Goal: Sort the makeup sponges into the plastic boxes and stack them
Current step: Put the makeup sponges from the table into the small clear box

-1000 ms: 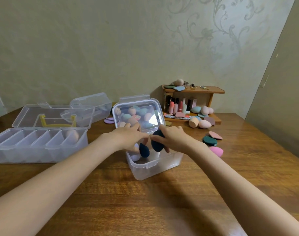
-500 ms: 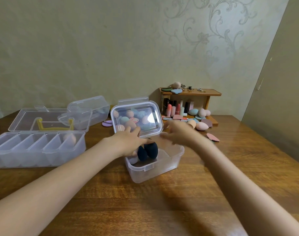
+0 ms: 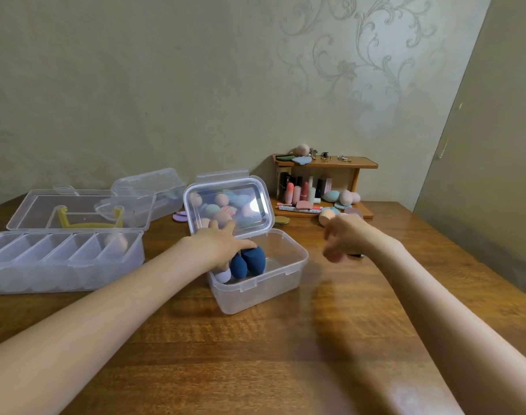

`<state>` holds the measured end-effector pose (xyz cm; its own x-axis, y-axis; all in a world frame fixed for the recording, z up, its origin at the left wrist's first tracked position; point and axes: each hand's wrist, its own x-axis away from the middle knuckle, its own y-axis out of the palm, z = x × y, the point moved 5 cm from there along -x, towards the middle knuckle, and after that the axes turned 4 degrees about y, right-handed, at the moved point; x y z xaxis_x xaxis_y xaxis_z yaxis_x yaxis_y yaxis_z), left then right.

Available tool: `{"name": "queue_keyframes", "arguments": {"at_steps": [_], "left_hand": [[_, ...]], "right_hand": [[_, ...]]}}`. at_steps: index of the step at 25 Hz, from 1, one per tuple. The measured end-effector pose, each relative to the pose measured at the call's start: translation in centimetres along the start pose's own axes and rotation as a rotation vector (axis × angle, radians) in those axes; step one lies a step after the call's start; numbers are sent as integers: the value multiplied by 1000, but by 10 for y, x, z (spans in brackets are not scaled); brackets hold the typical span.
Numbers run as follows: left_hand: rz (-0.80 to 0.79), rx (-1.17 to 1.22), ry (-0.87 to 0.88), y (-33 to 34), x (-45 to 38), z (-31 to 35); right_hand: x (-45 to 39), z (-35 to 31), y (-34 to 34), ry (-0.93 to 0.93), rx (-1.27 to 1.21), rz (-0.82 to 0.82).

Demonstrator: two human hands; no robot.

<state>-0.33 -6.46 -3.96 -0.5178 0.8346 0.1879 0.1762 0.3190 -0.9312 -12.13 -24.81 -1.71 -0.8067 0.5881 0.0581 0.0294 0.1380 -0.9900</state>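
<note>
Sponges, two navy ones, stand in the open box under the left hand, whose relaxed fingers steady them. To its right, the right hand reaches, blurred, toward loose sponges; grip unclear. Filling step; next, pinch one and bring it back.

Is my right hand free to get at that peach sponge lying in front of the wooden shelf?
Probably yes: the right hand hovers just in front of the peach sponge, with nothing between them.
</note>
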Motion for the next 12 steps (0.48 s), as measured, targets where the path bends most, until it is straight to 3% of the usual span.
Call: {"name": "queue_keyframes", "arguments": {"at_steps": [3, 5, 12], "left_hand": [[-5, 31, -30, 1, -1, -10], [-2, 22, -27, 2, 1, -18], [74, -24, -106, 16, 9, -43]], "right_hand": [[4, -53, -28, -282, -344, 233], [5, -86, -27, -429, -411, 264], [-24, -139, 32, -575, -70, 121]]}}
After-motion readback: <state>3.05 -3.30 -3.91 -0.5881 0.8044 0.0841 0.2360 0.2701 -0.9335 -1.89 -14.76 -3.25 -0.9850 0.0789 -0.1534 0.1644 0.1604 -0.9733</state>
